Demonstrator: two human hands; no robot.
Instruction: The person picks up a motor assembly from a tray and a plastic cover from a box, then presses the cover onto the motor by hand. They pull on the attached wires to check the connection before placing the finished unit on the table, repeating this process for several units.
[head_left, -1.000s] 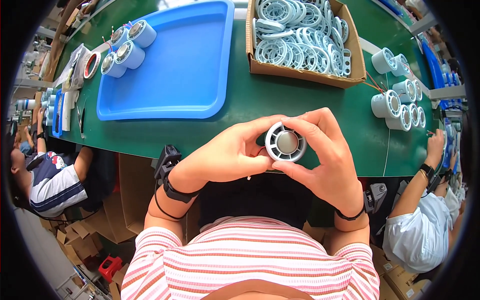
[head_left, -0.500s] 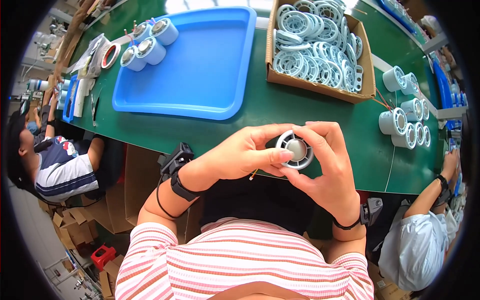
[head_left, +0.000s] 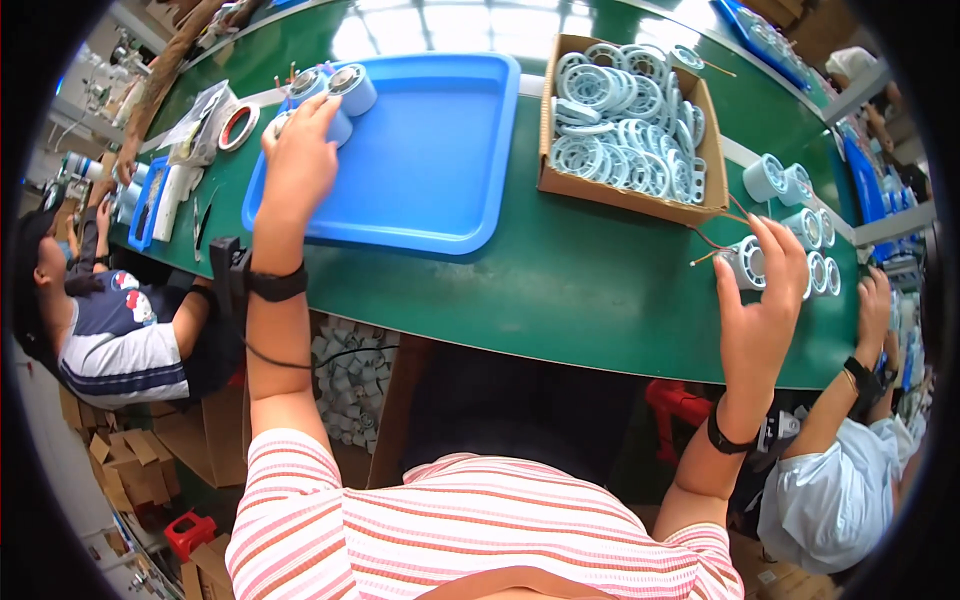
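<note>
My left hand (head_left: 300, 165) reaches over the left end of the blue tray (head_left: 420, 240). Its fingers bend round a pale cylinder (head_left: 281, 124) that they partly hide. More pale cylinders with metal tops (head_left: 350, 90) stand beside it in the tray. At the right, my right hand (head_left: 765, 310) has thumb and fingers round a white cylinder (head_left: 745, 263) with a spoked ring on its face. Thin wires (head_left: 705, 240) stick out near it. Several similar ring-faced cylinders (head_left: 803, 228) lie just beyond that hand.
A cardboard box (head_left: 630, 203) full of pale spoked rings stands behind the green table's (head_left: 560, 300) middle. Left of the tray are a tape roll (head_left: 239, 127) and tweezers (head_left: 204, 222). Co-workers sit on either side; one's hand (head_left: 873, 305) is close on the right.
My hands have parted from the ring-faced piece they held together in front of me. The left has moved to the tray's cylinders, the right to the group at the right. The view has shifted.
</note>
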